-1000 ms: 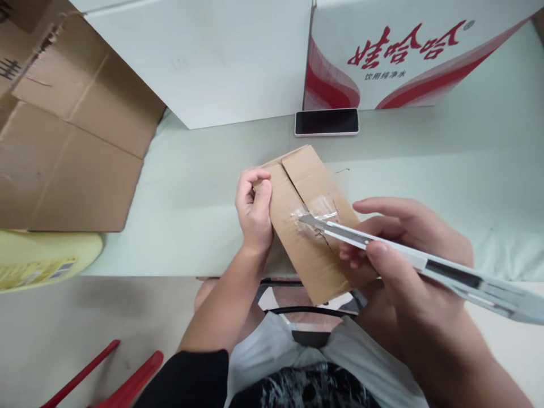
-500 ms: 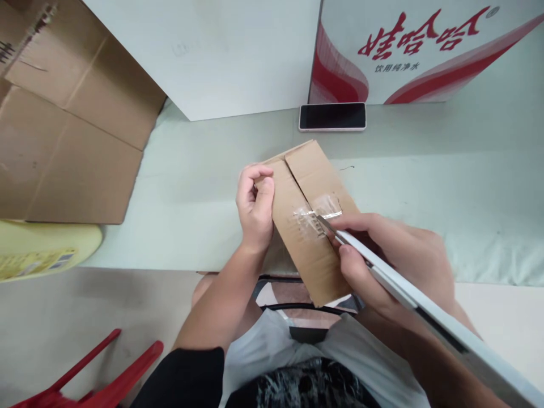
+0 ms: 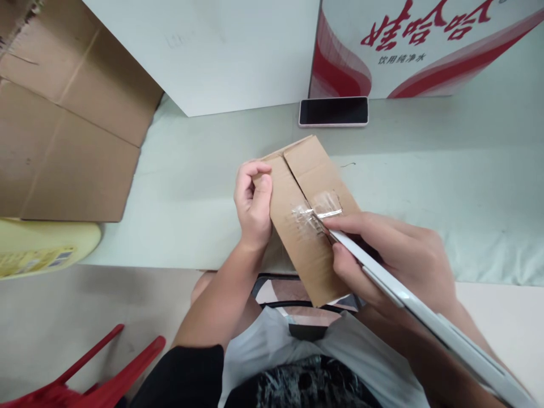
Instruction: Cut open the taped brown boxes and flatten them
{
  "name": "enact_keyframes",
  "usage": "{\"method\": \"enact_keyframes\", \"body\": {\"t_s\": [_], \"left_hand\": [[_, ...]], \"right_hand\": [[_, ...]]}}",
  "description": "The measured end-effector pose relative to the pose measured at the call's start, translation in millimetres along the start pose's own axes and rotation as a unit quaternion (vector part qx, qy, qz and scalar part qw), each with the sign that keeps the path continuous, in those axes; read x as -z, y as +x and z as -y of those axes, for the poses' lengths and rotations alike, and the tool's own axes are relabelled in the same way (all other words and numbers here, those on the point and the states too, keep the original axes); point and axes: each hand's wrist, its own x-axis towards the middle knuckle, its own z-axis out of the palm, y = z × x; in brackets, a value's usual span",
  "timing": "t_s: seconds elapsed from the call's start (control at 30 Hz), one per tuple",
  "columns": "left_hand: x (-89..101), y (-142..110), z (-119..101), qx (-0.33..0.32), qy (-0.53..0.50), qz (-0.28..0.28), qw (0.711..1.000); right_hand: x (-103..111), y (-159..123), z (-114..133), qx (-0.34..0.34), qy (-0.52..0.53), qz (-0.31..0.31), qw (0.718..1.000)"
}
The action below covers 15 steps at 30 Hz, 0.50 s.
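A small brown cardboard box [image 3: 293, 226] is tilted over the front edge of the table, with its flap seam facing up. Clear tape [image 3: 326, 203], wrinkled and whitish, crosses the seam near the middle. My left hand [image 3: 254, 198] is closed on the box's upper left edge, thumb on the near side. In my right hand [image 3: 395, 260] is a long white-handled utility knife [image 3: 382, 275], held close to its blade end. The blade tip meets the seam at the tape; how deep it sits cannot be made out.
Behind the box a phone [image 3: 334, 111] lies against a white carton with red print [image 3: 340, 62]. A large brown cardboard carton [image 3: 85, 153] and a yellow container [image 3: 46, 246] stand on the left. Below left is a red stool or chair [image 3: 127, 374]. Pale green cloth [image 3: 195, 198] covers the table.
The right hand and knife have shifted slightly left, and the handle has turned a little in the grip. The left hand keeps its hold on the box. The whole view has shifted slightly.
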Motion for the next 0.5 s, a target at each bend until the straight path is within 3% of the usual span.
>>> {"method": "enact_keyframes", "body": {"t_s": [0.23,0.5], "left_hand": [[-4.2,2.6,5.9,-0.023,-0.019,-0.005,1.0],[-3.2,1.8,1.2,-0.004,0.0,-0.01,1.0]], "right_hand": [[-0.3,-1.0,-2.7,0.026,0.008,0.012,1.0],[-1.7,-4.1,-4.2,0.025,-0.017,0.007,0.999]]}}
